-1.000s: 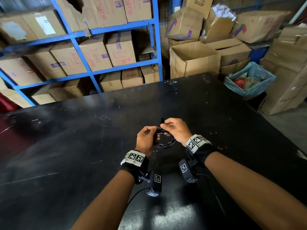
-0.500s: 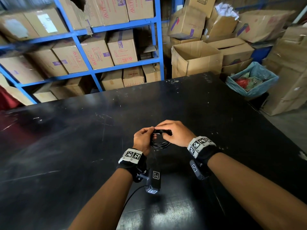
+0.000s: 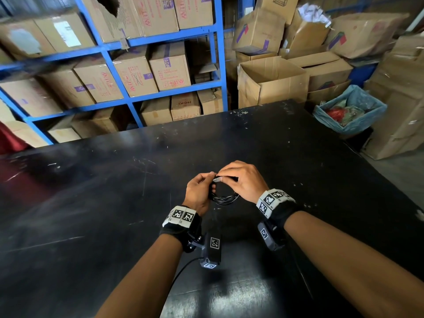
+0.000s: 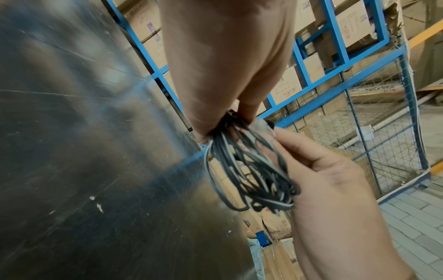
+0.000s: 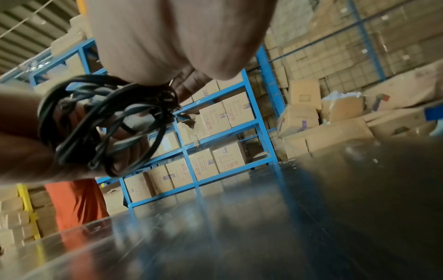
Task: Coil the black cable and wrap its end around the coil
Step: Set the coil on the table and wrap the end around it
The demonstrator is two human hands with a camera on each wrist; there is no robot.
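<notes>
Two hands, left hand (image 3: 197,193), right hand (image 3: 244,182), one cable coil (image 3: 223,198)

Warehouse, blue shelving (image 3: 160,37) stacked with cardboard boxes (image 3: 169,65), black worktable (image 3: 91,203)

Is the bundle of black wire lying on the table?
Apart. The right wrist view shows the black cable coil held up in both hands, shelves visible beneath it, above the table.

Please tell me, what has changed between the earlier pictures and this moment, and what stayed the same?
The right hand turned the plug end of the thin black coiled cable from pointing up and away to lying sideways across the top of the coil, next to the left hand's fingertips. The left hand still grips the coil's side, and both hands stay over the black scratched table. Nothing was let go.
</notes>
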